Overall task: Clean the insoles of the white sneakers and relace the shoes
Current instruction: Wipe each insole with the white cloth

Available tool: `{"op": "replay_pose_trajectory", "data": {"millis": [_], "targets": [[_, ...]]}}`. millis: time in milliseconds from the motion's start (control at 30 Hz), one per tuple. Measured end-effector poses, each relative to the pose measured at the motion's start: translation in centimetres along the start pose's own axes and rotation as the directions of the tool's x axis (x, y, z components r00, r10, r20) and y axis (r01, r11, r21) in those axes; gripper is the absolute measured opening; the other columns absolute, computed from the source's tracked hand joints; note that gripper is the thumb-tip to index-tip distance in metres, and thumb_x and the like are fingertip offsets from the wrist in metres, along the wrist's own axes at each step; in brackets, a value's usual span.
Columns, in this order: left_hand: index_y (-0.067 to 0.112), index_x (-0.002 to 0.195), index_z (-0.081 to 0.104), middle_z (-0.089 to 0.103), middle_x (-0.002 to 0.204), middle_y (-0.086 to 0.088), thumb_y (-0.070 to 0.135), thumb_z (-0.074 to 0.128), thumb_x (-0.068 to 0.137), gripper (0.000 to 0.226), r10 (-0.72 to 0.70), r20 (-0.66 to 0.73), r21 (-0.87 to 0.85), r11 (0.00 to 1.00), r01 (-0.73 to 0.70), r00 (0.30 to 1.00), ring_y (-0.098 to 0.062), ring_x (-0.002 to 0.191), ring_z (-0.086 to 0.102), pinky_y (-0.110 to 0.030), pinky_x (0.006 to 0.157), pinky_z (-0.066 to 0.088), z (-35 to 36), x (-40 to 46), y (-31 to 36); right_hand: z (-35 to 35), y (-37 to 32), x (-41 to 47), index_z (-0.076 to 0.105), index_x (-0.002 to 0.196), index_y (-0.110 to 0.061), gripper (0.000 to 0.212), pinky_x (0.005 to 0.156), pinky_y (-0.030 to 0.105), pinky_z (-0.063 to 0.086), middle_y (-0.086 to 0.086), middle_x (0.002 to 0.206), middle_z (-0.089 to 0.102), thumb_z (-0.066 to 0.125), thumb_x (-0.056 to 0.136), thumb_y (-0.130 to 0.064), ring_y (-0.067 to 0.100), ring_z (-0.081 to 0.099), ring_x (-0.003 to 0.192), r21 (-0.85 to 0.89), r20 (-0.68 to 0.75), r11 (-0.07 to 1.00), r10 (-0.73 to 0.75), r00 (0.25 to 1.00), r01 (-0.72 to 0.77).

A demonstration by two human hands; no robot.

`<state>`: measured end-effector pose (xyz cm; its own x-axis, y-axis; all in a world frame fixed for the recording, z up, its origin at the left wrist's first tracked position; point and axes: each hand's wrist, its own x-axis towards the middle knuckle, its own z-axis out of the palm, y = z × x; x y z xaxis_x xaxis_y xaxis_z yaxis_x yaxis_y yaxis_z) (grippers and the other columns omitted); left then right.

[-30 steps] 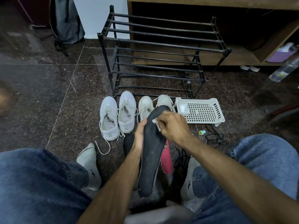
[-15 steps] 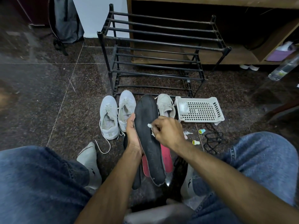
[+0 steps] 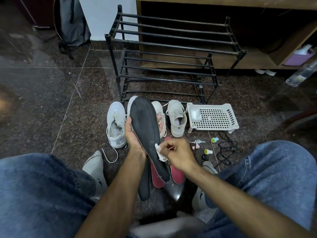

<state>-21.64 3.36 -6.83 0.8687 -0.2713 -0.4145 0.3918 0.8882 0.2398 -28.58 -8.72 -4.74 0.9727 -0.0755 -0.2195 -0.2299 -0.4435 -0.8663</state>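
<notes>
My left hand (image 3: 133, 134) cups the long black foam insole (image 3: 147, 133) from beneath, fingers curled round its edges, toe end pointing to twelve o'clock over the white lace-up sneakers (image 3: 116, 124) on the floor. My right hand (image 3: 176, 152) pinches a small white wipe (image 3: 158, 151) against the insole's heel half, at five o'clock from the left hand.

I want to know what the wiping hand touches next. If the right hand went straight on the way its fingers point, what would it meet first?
The right hand pinches a white wipe and points left at the black insole, probably met at once; depth is unclear.
</notes>
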Motion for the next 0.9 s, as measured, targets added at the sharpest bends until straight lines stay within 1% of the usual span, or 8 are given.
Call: {"op": "replay_pose_trajectory", "data": {"millis": [67, 200, 267, 333, 400, 600, 767, 900], "targets": [[0.006, 0.120, 0.066, 0.067, 0.116, -0.017, 0.063, 0.047, 0.087, 0.069, -0.004, -0.040, 0.071, 0.997, 0.007, 0.999, -0.031, 0.104, 0.063, -0.050, 0.108, 0.038, -0.2, 0.2, -0.1, 0.3, -0.3, 0.3, 0.067, 0.057, -0.031, 0.033, 0.064, 0.042, 0.059, -0.015, 0.059, 0.066, 0.073, 0.082, -0.010, 0.005, 0.062, 0.055, -0.011, -0.007, 1.000, 0.021, 1.000, -0.021], [0.004, 0.096, 0.076, 0.071, 0.091, -0.015, 0.059, 0.050, 0.089, 0.061, -0.104, -0.052, 0.265, 0.958, 0.114, 0.993, -0.025, 0.079, 0.069, -0.036, 0.077, 0.056, 0.0, -0.9, -1.6, 0.1, -0.6, 2.5, 0.072, 0.061, -0.034, 0.029, 0.066, 0.047, 0.058, -0.013, 0.065, 0.069, 0.072, 0.078, -0.011, 0.017, 0.067, 0.063, 0.032, -0.171, 0.997, 0.070, 0.983, -0.066], [-0.001, 0.105, 0.071, 0.071, 0.097, -0.016, 0.050, 0.054, 0.087, 0.057, -0.184, -0.042, 0.299, 0.936, 0.188, 0.982, -0.024, 0.085, 0.070, -0.035, 0.083, 0.057, -0.1, -1.5, -2.5, -0.1, -0.9, 2.7, 0.074, 0.074, -0.030, 0.016, 0.070, 0.039, 0.056, -0.012, 0.079, 0.068, 0.070, 0.082, -0.018, 0.016, 0.066, 0.074, -0.142, -0.160, 0.990, -0.030, 0.987, 0.007], [-0.002, 0.104, 0.072, 0.071, 0.101, -0.016, 0.047, 0.050, 0.088, 0.056, -0.187, -0.008, 0.289, 0.940, 0.181, 0.982, -0.024, 0.089, 0.070, -0.034, 0.088, 0.055, -0.4, -1.6, -2.7, -0.5, -1.0, 2.0, 0.075, 0.091, -0.028, 0.011, 0.069, 0.030, 0.048, -0.009, 0.094, 0.060, 0.065, 0.088, -0.026, 0.013, 0.059, 0.088, -0.461, -0.078, 0.875, -0.204, 0.976, 0.146], [0.000, 0.101, 0.074, 0.070, 0.104, -0.016, 0.049, 0.046, 0.088, 0.058, -0.161, 0.037, 0.251, 0.957, 0.147, 0.986, -0.025, 0.095, 0.069, -0.036, 0.095, 0.051, -0.4, -1.5, -2.4, -0.9, -1.0, 1.7, 0.073, 0.100, -0.027, 0.015, 0.070, 0.030, 0.047, -0.006, 0.098, 0.059, 0.061, 0.091, -0.027, 0.015, 0.059, 0.092, -0.586, 0.015, 0.773, -0.290, 0.957, 0.244], [-0.001, 0.126, 0.057, 0.064, 0.117, -0.017, 0.050, 0.046, 0.086, 0.065, -0.114, 0.045, 0.165, 0.981, 0.105, 0.992, -0.029, 0.104, 0.064, -0.049, 0.114, 0.031, -1.2, -0.6, -2.3, -1.0, -0.5, -0.6, 0.075, 0.089, -0.020, 0.014, 0.067, 0.037, 0.052, -0.006, 0.087, 0.064, 0.062, 0.084, -0.019, 0.021, 0.063, 0.077, -0.451, 0.226, 0.769, -0.392, 0.892, 0.452], [-0.002, 0.107, 0.070, 0.068, 0.107, -0.017, 0.047, 0.041, 0.089, 0.060, -0.126, 0.040, 0.210, 0.971, 0.114, 0.991, -0.026, 0.095, 0.067, -0.036, 0.090, 0.053, -0.9, -1.0, -2.5, -1.2, -1.5, 2.4, 0.075, 0.094, -0.017, 0.017, 0.074, 0.035, 0.052, -0.001, 0.097, 0.068, 0.060, 0.087, -0.016, 0.022, 0.063, 0.085, -0.553, 0.046, 0.786, -0.301, 0.953, 0.275], [-0.002, 0.120, 0.063, 0.067, 0.112, -0.018, 0.048, 0.045, 0.086, 0.063, -0.102, 0.020, 0.171, 0.980, 0.097, 0.995, -0.029, 0.104, 0.067, -0.047, 0.106, 0.041, -1.4, -0.8, -2.4, 0.0, -2.0, 0.3, 0.075, 0.076, -0.017, 0.015, 0.065, 0.023, 0.047, -0.006, 0.076, 0.067, 0.065, 0.079, -0.006, 0.011, 0.061, 0.068, -0.348, 0.159, 0.904, -0.204, 0.966, 0.249]]}}
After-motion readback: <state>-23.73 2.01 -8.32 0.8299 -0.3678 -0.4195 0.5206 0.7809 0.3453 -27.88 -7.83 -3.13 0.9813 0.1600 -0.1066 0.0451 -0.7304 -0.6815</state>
